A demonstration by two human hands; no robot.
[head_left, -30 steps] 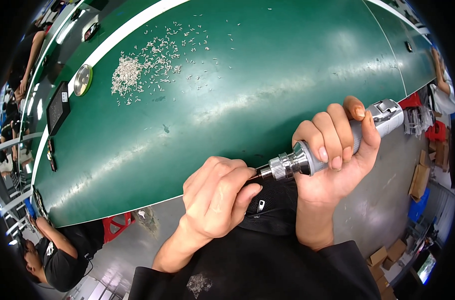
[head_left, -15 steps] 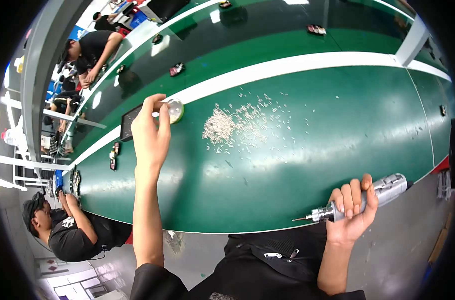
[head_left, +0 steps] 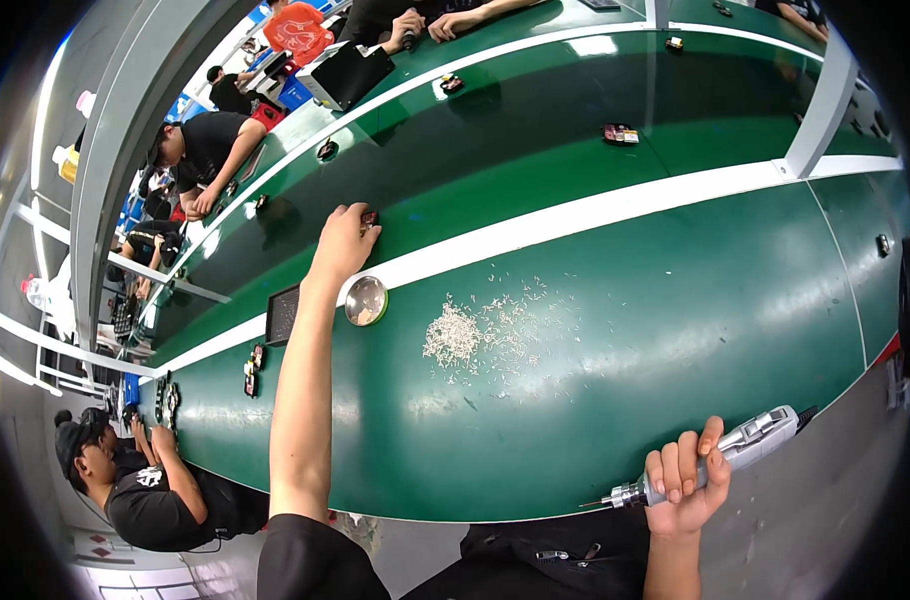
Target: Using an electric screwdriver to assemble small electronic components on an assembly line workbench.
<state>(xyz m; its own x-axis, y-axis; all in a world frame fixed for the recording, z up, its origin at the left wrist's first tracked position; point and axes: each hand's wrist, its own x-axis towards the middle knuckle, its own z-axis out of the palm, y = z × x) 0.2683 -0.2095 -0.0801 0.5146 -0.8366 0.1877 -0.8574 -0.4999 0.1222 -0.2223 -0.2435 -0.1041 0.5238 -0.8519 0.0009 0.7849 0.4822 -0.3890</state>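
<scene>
My left hand (head_left: 343, 242) reaches past the white rail over the dark green belt. Its fingers close round a small black-and-red part (head_left: 369, 221), mostly covered by the hand. In my right hand (head_left: 687, 478), at the near edge of the green table, is a grey electric screwdriver (head_left: 757, 440) with its thin bit pointing left. Just below my left hand stands a round dish (head_left: 365, 301) with a green rim and a little pale content. Many small pale screw-like pieces (head_left: 453, 335) lie in a loose heap mid-table.
A black tray (head_left: 282, 315) sits beside my left forearm, close to the rail (head_left: 575, 219). Small dark parts (head_left: 253, 370) lie farther left on the table, and another part (head_left: 620, 134) rests on the belt. Co-workers sit at the left (head_left: 165, 485) and across the belt (head_left: 210, 155).
My left hand has left the round dish and moved across the rail onto the small part on the belt. The right hand still holds the screwdriver. The whole view has shifted.
</scene>
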